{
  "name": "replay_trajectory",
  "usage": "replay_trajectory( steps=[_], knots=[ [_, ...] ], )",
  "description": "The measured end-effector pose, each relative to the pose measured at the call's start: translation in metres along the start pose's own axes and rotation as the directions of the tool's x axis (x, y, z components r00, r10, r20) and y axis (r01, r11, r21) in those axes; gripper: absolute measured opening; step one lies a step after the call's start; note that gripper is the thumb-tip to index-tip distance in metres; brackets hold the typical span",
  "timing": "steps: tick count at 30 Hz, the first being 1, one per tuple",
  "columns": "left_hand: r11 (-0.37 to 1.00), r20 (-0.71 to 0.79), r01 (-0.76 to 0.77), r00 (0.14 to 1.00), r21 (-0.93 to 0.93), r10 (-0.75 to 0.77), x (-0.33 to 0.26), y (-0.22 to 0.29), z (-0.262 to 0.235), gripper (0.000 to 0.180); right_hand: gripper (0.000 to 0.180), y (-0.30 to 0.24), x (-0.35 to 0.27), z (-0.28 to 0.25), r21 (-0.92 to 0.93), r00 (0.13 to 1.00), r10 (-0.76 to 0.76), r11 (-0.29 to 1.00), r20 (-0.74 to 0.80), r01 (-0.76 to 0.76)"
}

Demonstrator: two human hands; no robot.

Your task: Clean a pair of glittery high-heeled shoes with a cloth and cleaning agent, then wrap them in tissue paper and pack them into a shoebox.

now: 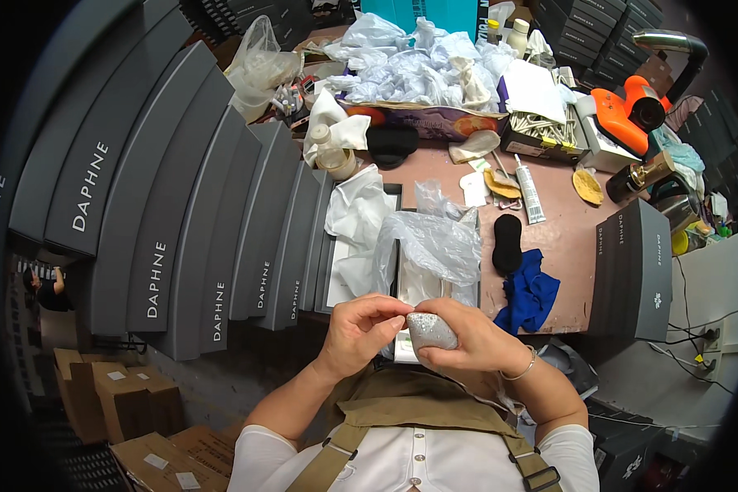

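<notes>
1. A person sits or stands at a pinkish bench [574,289]; I can't tell which.
2. The right hand [477,334] is wrapped around a sparkly silver shoe [431,331], with its thumb on the near side and its fingers curled over the far side.
3. The shoe is close in front of the person's body, at the near edge of the bench, with its rounded end showing.
4. The left hand [359,334] is partly closed. Its thumb and pointing finger come close together at the shoe's left edge. I can't tell if they pinch anything.
5. Just past the hands is a crinkly clear bag [436,246], with white paper [357,209] on its left.
6. Right of the bag is a black oval pad [507,243], and a scrunched blue cloth [530,293] is just beside it.
7. Farther back are a white tube [530,193], a yellow sponge [587,187] and a clear bottle [331,152].
8. At the back, a big box [435,123] is heaped with crumpled pale paper [422,66].
9. Tall piles of dark gray boxes [160,205] fill the left side, and brown cartons [135,399] are below them.
</notes>
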State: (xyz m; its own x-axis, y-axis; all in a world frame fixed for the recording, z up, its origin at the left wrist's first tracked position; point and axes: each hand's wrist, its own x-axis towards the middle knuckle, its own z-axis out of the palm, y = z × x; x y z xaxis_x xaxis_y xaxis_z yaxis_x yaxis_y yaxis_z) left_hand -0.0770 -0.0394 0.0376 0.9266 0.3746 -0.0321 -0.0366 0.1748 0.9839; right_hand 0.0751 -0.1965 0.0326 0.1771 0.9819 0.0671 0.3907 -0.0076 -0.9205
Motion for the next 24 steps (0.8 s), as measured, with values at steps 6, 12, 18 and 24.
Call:
replay_trajectory(
  steps=[6, 12, 18, 24],
  knots=[
    [1.000, -0.033, 0.018, 0.999, -0.019, -0.019, -0.004, -0.003, -0.004, 0.018, 0.051, -0.001, 0.009, -0.002, 0.006, 0.996, 0.016, 1.000, 0.083, -0.017],
    [0.999, -0.079, 0.032, 0.996, -0.004, -0.032, -0.005, -0.008, -0.008, 0.017, 0.051, 0.002, 0.015, 0.001, 0.009, 0.993, 0.033, 0.999, 0.111, -0.034],
    [1.000, -0.107, 0.028, 0.994, -0.013, -0.029, -0.007, -0.011, -0.009, 0.017, 0.053, 0.003, 0.017, 0.001, 0.015, 0.989, 0.033, 0.999, 0.144, -0.035],
    [1.000, -0.117, 0.018, 0.993, 0.006, -0.017, -0.006, -0.011, -0.009, 0.017, 0.054, 0.005, 0.018, 0.002, 0.007, 0.989, 0.031, 0.999, 0.147, -0.032]
  ],
)
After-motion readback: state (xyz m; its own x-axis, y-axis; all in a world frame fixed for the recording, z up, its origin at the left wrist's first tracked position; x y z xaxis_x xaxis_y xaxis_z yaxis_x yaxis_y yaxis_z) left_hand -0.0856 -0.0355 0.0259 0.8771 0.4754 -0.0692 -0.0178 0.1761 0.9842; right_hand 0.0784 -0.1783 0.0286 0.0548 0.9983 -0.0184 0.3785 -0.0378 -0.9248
